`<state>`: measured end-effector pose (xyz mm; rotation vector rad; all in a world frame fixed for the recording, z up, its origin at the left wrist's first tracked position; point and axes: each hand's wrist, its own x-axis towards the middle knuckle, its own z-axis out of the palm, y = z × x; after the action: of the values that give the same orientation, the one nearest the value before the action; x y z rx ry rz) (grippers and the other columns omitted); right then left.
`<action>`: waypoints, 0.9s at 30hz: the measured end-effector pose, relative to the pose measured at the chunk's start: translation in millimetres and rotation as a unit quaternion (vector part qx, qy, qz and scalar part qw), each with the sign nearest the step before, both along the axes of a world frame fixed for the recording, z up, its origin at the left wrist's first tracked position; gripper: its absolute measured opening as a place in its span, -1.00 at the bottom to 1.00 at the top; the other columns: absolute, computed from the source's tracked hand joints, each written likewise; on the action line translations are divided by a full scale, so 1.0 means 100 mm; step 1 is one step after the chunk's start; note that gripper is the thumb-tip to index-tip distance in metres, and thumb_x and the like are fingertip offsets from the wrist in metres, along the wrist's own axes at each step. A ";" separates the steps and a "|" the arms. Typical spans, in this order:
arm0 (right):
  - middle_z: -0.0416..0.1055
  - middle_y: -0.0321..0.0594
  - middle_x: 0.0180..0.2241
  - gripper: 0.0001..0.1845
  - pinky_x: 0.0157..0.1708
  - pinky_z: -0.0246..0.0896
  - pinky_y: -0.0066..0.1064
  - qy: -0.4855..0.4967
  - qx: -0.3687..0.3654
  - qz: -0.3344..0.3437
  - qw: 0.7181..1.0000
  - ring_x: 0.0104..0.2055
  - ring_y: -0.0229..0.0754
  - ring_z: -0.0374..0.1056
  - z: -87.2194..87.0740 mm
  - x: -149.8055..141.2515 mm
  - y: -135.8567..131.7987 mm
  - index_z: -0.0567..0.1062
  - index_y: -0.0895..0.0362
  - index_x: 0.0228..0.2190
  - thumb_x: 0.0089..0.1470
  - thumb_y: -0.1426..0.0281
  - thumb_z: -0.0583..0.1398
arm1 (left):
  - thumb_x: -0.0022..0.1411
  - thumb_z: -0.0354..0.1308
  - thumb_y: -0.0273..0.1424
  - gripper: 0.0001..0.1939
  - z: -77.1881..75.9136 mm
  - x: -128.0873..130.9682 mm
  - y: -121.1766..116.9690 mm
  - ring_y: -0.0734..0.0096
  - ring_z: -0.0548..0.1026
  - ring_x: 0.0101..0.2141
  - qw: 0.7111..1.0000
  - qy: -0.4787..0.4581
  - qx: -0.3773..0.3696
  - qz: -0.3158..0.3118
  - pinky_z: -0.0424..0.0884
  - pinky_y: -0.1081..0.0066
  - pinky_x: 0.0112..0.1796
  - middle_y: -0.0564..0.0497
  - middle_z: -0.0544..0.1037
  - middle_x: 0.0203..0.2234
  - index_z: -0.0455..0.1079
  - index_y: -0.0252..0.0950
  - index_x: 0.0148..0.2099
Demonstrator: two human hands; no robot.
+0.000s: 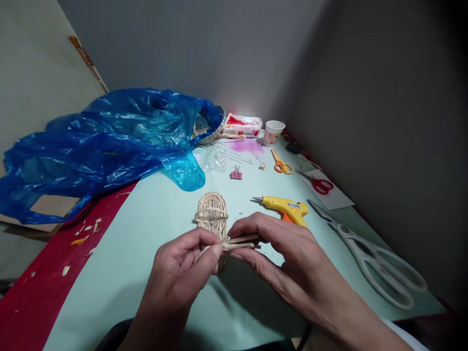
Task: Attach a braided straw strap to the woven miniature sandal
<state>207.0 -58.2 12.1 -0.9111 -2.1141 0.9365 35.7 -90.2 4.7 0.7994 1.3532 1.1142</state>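
Pinched between the thumb and fingers of my left hand [190, 258] is a pale straw braid [226, 245]. Its loose strands spread toward the right. My right hand [288, 263] curves around those strands, thumb below and fingers above, closed on them near their ends. Just beyond my hands a small woven straw slipper [212, 207] with a band across it lies on the table, its near end partly hidden by my left hand. A yellow glue gun [285, 204] rests behind my right hand, its handle partly covered.
Large grey-handled scissors [361, 248] lie at right, with red-handled scissors [320, 185] and orange scissors [281, 163] farther back. A pink binder clip [236, 173], a paper cup [273, 132] and a blue plastic bag [109, 136] are also on the table [120, 263].
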 end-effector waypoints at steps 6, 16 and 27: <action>0.50 -0.30 -0.36 -0.94 -0.31 0.25 -0.48 0.039 -0.070 -0.044 0.996 -0.35 -0.26 0.40 -0.07 -0.09 0.03 0.45 0.09 -0.31 0.24 0.45 0.17 | -0.02 0.32 -0.31 -0.83 -0.05 0.00 0.01 0.64 0.02 -0.67 0.998 0.055 0.005 0.021 -0.10 0.55 -0.65 0.16 0.21 -0.73 0.45 -0.28 -0.51; 0.52 -0.27 -0.47 -0.90 -0.36 0.35 -0.47 0.126 -0.278 -0.048 0.951 -0.41 -0.24 0.46 -0.18 -0.20 0.08 0.48 0.11 -0.37 0.19 0.38 0.21 | -0.03 0.28 -0.36 -0.87 -0.09 -0.12 0.08 0.54 0.19 -0.64 0.993 0.119 -0.006 -0.012 0.09 0.52 -0.58 0.07 0.39 -0.72 0.53 -0.27 -0.56; 0.52 -0.27 -0.49 -0.90 -0.40 0.35 -0.52 0.124 -0.138 -0.073 0.980 -0.43 -0.28 0.44 0.11 -0.28 0.55 0.53 0.19 -0.44 0.11 0.53 0.23 | 0.05 0.27 -0.36 -0.85 0.19 -0.42 0.79 0.33 0.49 -0.47 0.945 0.227 0.181 -0.150 0.32 0.48 -0.42 -0.01 0.61 -0.56 0.63 -0.22 -0.50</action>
<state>179.0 -2.7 22.7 -1.0123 -1.7111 1.2172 -6.0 -10.9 23.2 1.5540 1.3501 0.9783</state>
